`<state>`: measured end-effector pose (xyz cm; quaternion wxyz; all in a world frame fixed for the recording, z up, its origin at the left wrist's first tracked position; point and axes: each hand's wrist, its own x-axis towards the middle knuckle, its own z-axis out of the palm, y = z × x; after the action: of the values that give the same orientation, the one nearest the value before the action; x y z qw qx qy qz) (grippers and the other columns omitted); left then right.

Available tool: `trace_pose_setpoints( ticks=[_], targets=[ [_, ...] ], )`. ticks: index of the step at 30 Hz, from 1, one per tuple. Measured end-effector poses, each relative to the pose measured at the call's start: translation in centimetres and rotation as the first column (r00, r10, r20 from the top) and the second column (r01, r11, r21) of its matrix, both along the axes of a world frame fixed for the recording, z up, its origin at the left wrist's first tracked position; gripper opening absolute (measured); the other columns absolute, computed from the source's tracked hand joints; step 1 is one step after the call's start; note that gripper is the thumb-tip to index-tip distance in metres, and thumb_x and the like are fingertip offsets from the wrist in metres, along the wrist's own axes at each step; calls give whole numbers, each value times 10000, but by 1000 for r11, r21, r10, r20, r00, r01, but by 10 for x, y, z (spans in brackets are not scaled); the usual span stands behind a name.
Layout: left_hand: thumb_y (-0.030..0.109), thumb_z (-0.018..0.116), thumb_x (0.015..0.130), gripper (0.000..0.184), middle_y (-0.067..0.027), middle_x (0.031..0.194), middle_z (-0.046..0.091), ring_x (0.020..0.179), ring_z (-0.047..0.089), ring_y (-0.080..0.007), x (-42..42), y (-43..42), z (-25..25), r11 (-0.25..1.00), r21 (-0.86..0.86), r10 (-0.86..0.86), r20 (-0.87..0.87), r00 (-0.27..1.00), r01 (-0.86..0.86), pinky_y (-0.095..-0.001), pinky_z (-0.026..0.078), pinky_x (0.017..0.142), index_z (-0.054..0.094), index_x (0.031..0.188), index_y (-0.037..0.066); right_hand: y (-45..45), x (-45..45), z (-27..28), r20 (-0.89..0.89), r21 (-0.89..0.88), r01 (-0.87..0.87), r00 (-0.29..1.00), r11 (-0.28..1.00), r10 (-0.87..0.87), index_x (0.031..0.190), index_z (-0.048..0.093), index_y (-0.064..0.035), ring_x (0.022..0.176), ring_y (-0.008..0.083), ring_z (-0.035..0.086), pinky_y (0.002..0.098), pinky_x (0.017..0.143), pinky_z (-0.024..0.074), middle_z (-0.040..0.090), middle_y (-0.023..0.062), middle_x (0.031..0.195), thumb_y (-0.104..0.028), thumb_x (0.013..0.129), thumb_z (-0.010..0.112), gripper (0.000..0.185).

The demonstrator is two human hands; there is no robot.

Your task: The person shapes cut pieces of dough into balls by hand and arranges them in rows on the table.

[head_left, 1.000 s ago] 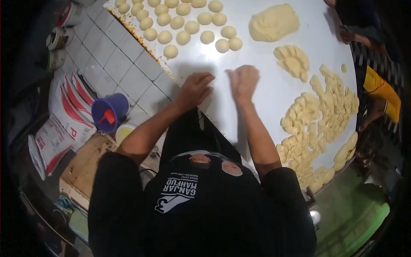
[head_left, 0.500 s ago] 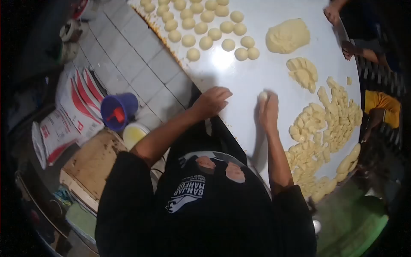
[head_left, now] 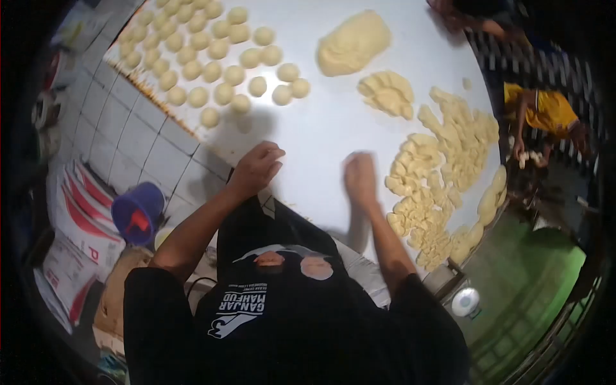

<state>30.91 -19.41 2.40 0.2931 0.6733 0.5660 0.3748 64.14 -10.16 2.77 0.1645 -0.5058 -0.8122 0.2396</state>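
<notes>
My left hand (head_left: 256,168) is held over the near edge of the white table (head_left: 308,138), fingers curled, with anything inside them hidden. To its right, my right hand (head_left: 360,174) is closed and smeared by motion low over the tabletop; its contents cannot be made out. Several round dough balls (head_left: 224,94) lie on the table at the upper left. Beyond my right hand are a large dough lump (head_left: 354,43), a sliced dough piece (head_left: 387,94) and a spread of cut dough pieces (head_left: 462,141).
A purple bucket (head_left: 138,212) with a red scoop stands at the left beside white and red sacks (head_left: 86,215). Another person's hand (head_left: 449,18) is at the table's far edge. A person in yellow (head_left: 545,112) is at the right.
The view has swung, shifting the table's contents leftward. The pale piece seen at my right hand half a second ago no longer shows. More dough balls are visible at the upper left.
</notes>
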Motion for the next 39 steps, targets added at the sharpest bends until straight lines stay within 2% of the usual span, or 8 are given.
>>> trace_pose_setpoints(
  ticks=[16,17,18,20,29,32,35,39],
  targets=[
    [203,587,1121,404,-140,1150,705,1013,686,-225,219,-13,33,523,-823,502,508,700,222,-391,573,900,569,1482,23,19,95,-4,-67,221,-42,996,974,58,985,696,-69,862,348,669,503,805,533,665,154,960,-227,880,825,229],
    [185,594,1107,382,-140,1146,701,1009,678,-243,204,-13,30,731,-681,310,391,867,46,-400,564,924,595,1455,27,81,90,29,49,-332,250,968,910,-248,1024,688,-37,900,361,661,505,835,530,665,184,1024,-269,929,803,275],
    [168,602,1093,361,-140,1141,697,1005,671,-262,188,-7,28,904,-425,148,196,969,-52,-410,555,947,621,1427,31,122,94,0,162,539,5,981,842,-110,1142,662,-13,976,405,672,527,839,545,683,207,1105,-289,977,761,336],
    [150,630,1062,347,-165,1186,683,1044,677,-293,156,-4,36,919,-384,129,73,989,-92,-405,551,946,654,1388,35,199,58,31,-313,217,287,926,933,-212,1276,607,8,1111,477,669,554,914,554,704,245,1202,-279,969,746,442],
    [416,751,943,700,-74,1656,498,1346,519,-342,0,-24,14,920,-148,-356,-700,619,362,-546,381,1148,559,1593,238,-103,80,-10,-17,16,113,994,994,-112,1054,667,-59,907,403,687,515,780,570,665,199,1023,-277,885,826,319],
    [360,798,891,690,-111,1546,569,1296,541,-357,54,70,14,926,-105,-357,-561,747,364,-556,396,1115,588,1528,193,-54,67,29,351,-423,69,932,903,94,1020,680,-81,999,363,645,541,891,492,654,136,1013,-347,863,841,349],
    [240,858,825,578,-150,1248,672,1198,610,-363,133,71,-11,964,-266,-122,-444,888,-1,-503,442,1045,643,1325,44,-9,-19,-26,-96,374,416,906,829,-411,978,674,-93,1011,386,602,559,866,473,642,170,1044,-409,851,834,376],
    [215,830,848,326,-135,1071,666,1026,617,-361,33,32,-38,873,-73,-482,-272,833,482,-498,466,920,697,1106,68,-91,-12,-27,-76,-62,288,953,955,-293,1132,710,-72,1042,382,643,518,961,485,681,193,1077,-370,849,855,436]
  ],
)
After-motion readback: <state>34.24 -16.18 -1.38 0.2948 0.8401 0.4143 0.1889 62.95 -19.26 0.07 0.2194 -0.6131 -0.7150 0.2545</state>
